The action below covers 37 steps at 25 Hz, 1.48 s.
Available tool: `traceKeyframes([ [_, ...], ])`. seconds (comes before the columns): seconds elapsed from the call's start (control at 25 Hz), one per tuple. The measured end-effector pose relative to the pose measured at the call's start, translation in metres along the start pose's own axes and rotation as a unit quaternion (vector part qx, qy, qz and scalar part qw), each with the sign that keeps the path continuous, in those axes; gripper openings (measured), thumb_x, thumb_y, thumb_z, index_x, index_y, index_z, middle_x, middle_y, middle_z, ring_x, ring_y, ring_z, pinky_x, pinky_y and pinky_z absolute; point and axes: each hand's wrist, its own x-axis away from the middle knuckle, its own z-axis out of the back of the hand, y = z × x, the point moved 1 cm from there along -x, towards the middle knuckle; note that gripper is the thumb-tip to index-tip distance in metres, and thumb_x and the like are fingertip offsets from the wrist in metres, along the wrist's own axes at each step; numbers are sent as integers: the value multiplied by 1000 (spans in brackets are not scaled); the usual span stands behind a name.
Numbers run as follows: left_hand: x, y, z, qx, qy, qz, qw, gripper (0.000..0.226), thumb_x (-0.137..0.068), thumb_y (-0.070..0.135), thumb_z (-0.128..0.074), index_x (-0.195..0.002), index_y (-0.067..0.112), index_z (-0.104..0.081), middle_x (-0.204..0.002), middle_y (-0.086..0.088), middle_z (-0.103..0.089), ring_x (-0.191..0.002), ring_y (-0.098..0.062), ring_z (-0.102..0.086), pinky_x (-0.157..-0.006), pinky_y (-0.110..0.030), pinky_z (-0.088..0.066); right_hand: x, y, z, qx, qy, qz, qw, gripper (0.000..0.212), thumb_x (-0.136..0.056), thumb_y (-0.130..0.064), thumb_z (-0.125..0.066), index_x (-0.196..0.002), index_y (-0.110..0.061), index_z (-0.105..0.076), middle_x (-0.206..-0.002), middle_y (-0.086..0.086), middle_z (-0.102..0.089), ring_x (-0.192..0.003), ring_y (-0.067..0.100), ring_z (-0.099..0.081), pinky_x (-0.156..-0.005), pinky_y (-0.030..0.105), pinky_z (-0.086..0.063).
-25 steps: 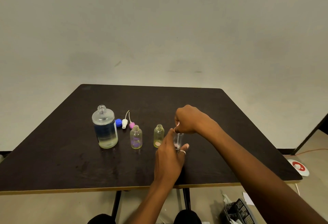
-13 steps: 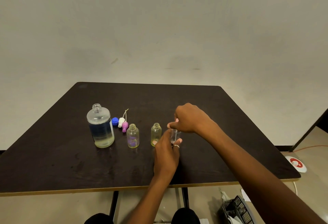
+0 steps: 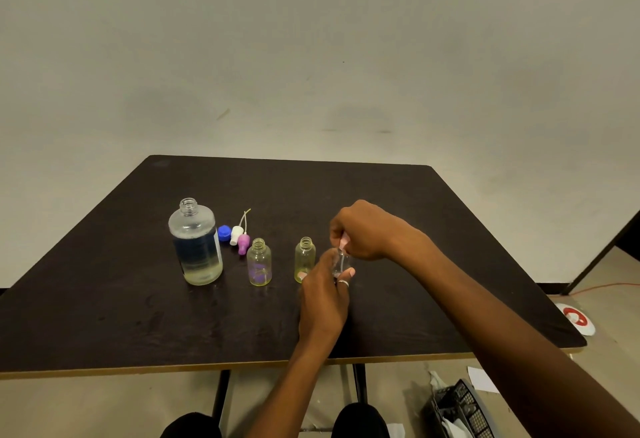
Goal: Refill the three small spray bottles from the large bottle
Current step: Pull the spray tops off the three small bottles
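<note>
The large clear bottle (image 3: 196,245) stands uncapped on the dark table (image 3: 104,299), partly full of liquid. Two small open bottles stand to its right: one with a purple tint (image 3: 259,262), one yellowish (image 3: 304,259). The third small clear bottle (image 3: 341,262) is gripped by my left hand (image 3: 323,302). My right hand (image 3: 363,229) pinches that bottle's pinkish spray top (image 3: 344,240) just above its neck. A blue cap (image 3: 224,232), a white spray top (image 3: 236,233) and a purple spray top (image 3: 243,243) lie behind the small bottles.
The table's front edge (image 3: 207,368) runs close to my knees. On the floor at right sit a black basket (image 3: 460,410), scraps of paper (image 3: 483,380) and a white-and-red disc (image 3: 576,319). A plain wall stands behind the table.
My hands stay on the third small bottle; the right hand has shifted slightly around its spray top. The view has tilted a little. The other bottles have not moved.
</note>
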Motion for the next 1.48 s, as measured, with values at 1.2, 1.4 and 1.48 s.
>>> traceKeyframes([
  [1.2,0,-1,0,-24,-2,23,999,39,-91,27,-68,-129,22,-59,-108,1,-71,-86,-1,-59,-68,-4,-43,4,2,9,0,19,-40,999,22,-83,-38,-67,-92,-18,-68,-87,-1,-68,-76,15,-64,-72,35,-57],
  [1.4,0,-4,0,-23,4,23,999,39,-90,32,-69,-126,24,-59,-105,1,-71,-86,-5,-63,-74,-24,-56,8,-2,7,44,49,-86,994,35,-89,-47,-60,-76,-14,-62,-70,2,-63,-62,15,-61,-64,32,-56],
  [1.48,0,-4,-1,-21,5,24,999,39,-89,32,-70,-126,24,-59,-106,1,-71,-88,-6,-64,-76,-28,-58,8,-2,6,26,24,-67,997,19,-88,-33,-64,-85,-15,-67,-80,2,-67,-69,15,-63,-69,32,-57],
])
